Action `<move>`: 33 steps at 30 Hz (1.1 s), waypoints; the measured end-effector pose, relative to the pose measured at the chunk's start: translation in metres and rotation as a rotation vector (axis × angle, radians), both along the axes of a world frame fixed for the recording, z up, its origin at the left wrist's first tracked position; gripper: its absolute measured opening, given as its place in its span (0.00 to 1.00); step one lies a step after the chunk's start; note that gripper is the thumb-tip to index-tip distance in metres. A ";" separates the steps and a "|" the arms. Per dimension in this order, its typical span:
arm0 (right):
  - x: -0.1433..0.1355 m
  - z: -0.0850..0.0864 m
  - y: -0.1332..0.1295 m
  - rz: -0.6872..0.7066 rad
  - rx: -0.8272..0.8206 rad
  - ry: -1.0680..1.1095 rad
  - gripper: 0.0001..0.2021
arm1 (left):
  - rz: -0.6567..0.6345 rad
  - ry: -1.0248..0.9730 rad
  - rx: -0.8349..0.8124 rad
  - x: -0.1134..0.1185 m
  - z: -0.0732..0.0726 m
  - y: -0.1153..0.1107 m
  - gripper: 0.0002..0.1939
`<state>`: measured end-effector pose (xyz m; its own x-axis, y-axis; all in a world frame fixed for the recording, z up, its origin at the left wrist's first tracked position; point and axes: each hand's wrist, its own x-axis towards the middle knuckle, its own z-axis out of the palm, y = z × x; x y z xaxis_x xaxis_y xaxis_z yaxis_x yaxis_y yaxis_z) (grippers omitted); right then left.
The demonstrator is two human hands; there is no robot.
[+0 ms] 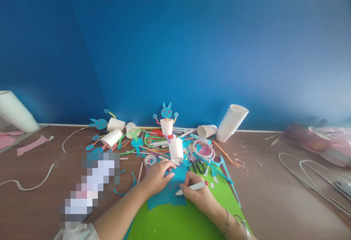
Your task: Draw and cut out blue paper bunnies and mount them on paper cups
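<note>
My right hand [199, 192] is closed around a white marker [193, 187] with a red end, over the blue paper [161, 198]. Small reddish drawn marks show on that paper between my hands. My left hand [159, 176] rests on the paper's upper left part, its fingers apart and holding nothing. The blue paper lies on a green sheet [178, 223]. Just beyond my hands stands a white paper cup [176, 149] with a purple straw piece. Black-handled scissors [197, 165] lie to the right of it, and a roll of tape [150, 160] to the left.
A cup with a blue rabbit head [166, 113] stands near the blue wall. Other cups [112, 137] lie at the left. A tall cup stack [231, 123] leans at the right. Straws, paper scraps and a white cable [301, 163] lie on the brown table [263, 203].
</note>
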<state>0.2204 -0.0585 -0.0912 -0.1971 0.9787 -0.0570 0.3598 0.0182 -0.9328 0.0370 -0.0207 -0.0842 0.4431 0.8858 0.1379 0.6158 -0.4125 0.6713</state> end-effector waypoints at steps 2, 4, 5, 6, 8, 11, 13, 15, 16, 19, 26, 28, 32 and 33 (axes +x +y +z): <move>0.000 -0.001 0.000 0.002 -0.007 -0.018 0.12 | 0.008 -0.001 0.000 0.000 0.000 0.000 0.11; -0.001 0.000 0.000 -0.002 -0.012 -0.028 0.11 | 0.013 -0.011 -0.001 0.000 0.000 0.000 0.11; -0.001 0.000 -0.001 -0.008 -0.009 -0.037 0.11 | 0.013 -0.018 0.000 0.000 -0.001 0.001 0.11; -0.001 0.001 -0.001 -0.015 -0.003 -0.049 0.11 | 0.010 -0.025 0.001 0.001 -0.001 0.000 0.11; -0.001 0.001 -0.001 -0.023 0.015 -0.071 0.11 | 0.002 -0.039 0.010 0.000 -0.002 0.000 0.11; -0.001 0.001 -0.001 -0.024 0.033 -0.086 0.11 | -0.002 -0.051 0.023 0.000 -0.003 0.001 0.11; -0.001 0.000 -0.001 -0.024 0.037 -0.090 0.11 | -0.001 -0.050 0.026 0.000 -0.003 0.001 0.11; -0.001 0.000 -0.001 -0.027 0.040 -0.095 0.11 | 0.000 -0.048 0.025 0.000 -0.003 0.000 0.11; -0.001 0.000 -0.001 -0.029 0.041 -0.096 0.11 | -0.001 -0.047 0.026 0.000 -0.003 0.000 0.11; -0.001 0.000 -0.001 -0.032 0.039 -0.092 0.11 | -0.001 -0.046 0.030 0.000 -0.003 0.000 0.11; -0.002 0.000 -0.001 -0.035 0.050 -0.125 0.11 | 0.001 -0.051 0.029 0.001 -0.003 0.001 0.11; -0.002 0.000 -0.001 -0.036 0.051 -0.135 0.11 | 0.002 -0.048 0.028 0.001 -0.003 0.001 0.11; -0.002 0.001 -0.001 -0.036 0.048 -0.137 0.11 | 0.006 -0.037 0.023 0.001 -0.001 0.000 0.11; -0.002 0.001 -0.002 -0.034 0.049 -0.138 0.11 | 0.007 -0.037 0.023 0.001 -0.001 0.000 0.11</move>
<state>0.2186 -0.0601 -0.0901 -0.1578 0.9869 -0.0337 0.4862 0.0479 -0.8725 0.0377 -0.0209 -0.0852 0.4308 0.8855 0.1740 0.5940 -0.4234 0.6840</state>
